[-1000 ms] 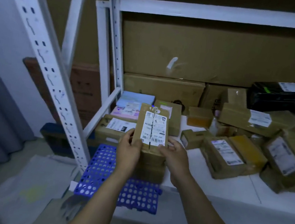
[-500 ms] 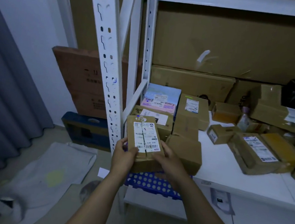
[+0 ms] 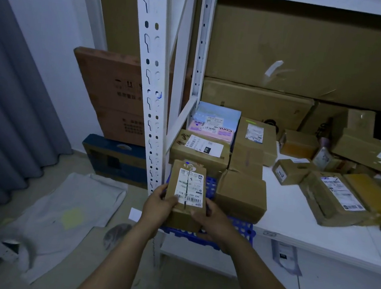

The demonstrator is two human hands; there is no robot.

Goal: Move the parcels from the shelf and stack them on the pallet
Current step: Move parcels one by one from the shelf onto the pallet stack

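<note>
I hold a small brown parcel (image 3: 188,190) with a white barcode label between both hands, above the near edge of the blue perforated pallet (image 3: 244,227). My left hand (image 3: 160,205) grips its left side and my right hand (image 3: 213,219) grips its lower right. Several brown parcels are stacked on the pallet: a plain box (image 3: 241,194) to the right, a labelled box (image 3: 199,149) behind, and a blue and pink package (image 3: 214,123) at the back. More parcels (image 3: 338,199) lie scattered on the white shelf (image 3: 296,223) to the right.
A white perforated shelf upright (image 3: 150,77) stands just left of the pallet. Large cardboard boxes (image 3: 308,50) line the back of the shelf. Grey cloth (image 3: 61,217) lies on the floor at left, beside a grey curtain (image 3: 3,93) and a brown carton (image 3: 111,89).
The view has swung left and closer. The parcel in both hands has come lower, toward the pallet's near left part.
</note>
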